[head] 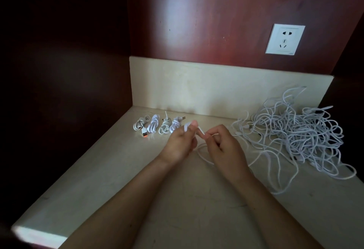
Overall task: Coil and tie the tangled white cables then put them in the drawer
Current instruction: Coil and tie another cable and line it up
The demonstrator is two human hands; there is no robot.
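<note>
Both hands were up over the middle of the pale countertop (122, 179), forearms coming in from the bottom edge. Left hand (181, 142) gripped a few turns of white cable (202, 155) against its curled fingers, thumb on top, wraps just showing above the knuckles. Right hand (222, 146), close beside it, pinched the same cable between thumb and forefinger, other fingers curled in. Slack from that cable drooped in a loop between the two wrists, lay on the counter and ran off right toward the tangled pile (299, 132), a big loose heap of white cables on the right side of the counter, reaching the back corner. Left of the hands and a bit farther back, four tied coils (153, 125) lay in a row side by side, near the backsplash (216, 89); an orange-tipped plug (144, 133) stuck out in front of the leftmost one. Behind, a white wall socket (285, 39) sat on the reddish wood panel (197, 16).
</note>
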